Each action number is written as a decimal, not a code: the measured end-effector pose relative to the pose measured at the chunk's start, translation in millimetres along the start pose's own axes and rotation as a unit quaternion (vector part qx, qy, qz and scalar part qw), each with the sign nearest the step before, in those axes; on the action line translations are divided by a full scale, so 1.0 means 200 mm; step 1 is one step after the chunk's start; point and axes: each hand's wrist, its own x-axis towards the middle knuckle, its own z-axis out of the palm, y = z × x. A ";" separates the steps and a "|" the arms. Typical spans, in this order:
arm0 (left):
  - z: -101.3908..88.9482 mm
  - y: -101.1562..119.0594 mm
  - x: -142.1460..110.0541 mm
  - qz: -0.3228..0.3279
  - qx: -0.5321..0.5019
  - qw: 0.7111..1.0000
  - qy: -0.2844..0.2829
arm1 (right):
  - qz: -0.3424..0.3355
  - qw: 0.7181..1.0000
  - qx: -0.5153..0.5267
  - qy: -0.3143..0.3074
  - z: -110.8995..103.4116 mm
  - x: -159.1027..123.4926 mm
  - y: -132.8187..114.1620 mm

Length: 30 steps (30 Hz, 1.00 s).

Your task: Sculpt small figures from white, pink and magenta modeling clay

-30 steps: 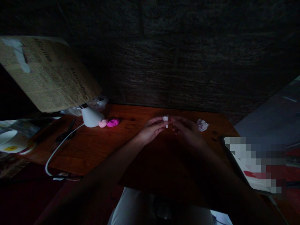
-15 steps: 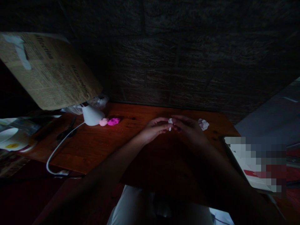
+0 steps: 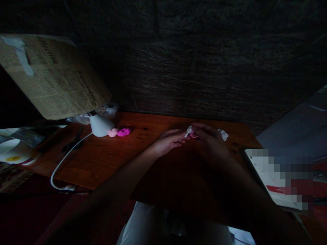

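Over the middle of the wooden table, my right hand [image 3: 211,137] pinches a small, soft-looking white and pink piece [image 3: 189,130]; its exact material is too dim to tell. From the other side, my left hand [image 3: 167,142] has its fingertips closed against the white edge of the same piece. A thin pink strand [image 3: 196,136] shows by the right fingers. Partly behind my right hand lies a crumpled white lump [image 3: 224,135]. Farther left, a pale pink lump [image 3: 112,132] touches a bright pink lump [image 3: 124,132] on the table.
A lamp with a white base [image 3: 99,126] and newspaper-covered shade [image 3: 63,76] stands at the left, its white cord [image 3: 55,170] hanging over the table [image 3: 122,153] edge. Dark scissors [image 3: 74,143] lie nearby. A white tub [image 3: 14,151] sits far left; a blurred-out flat object [image 3: 270,180] is at right.
The white piece has moved slightly right and up, and pink now shows on it. My right hand has shifted a little right and turned; my left fingers are more stretched out.
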 end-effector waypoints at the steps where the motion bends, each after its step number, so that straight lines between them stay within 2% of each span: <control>1: 0.00 0.00 0.00 0.002 0.003 1.000 0.000 | -0.003 1.000 -0.001 -0.001 0.00 0.00 0.00; 8: 0.01 0.00 0.00 0.008 0.011 1.000 0.022 | -0.013 1.000 -0.020 -0.018 0.02 -0.02 -0.01; 17: 0.00 -0.01 0.00 0.006 0.027 0.999 0.017 | -0.010 0.999 -0.038 -0.020 0.01 -0.01 0.01; 24: 0.02 -0.02 -0.01 0.070 0.161 0.984 0.024 | 0.002 1.000 -0.026 -0.017 0.03 0.00 0.04; 30: 0.01 -0.02 -0.01 0.067 0.168 0.983 0.037 | 0.003 0.999 -0.032 -0.028 0.04 -0.01 0.03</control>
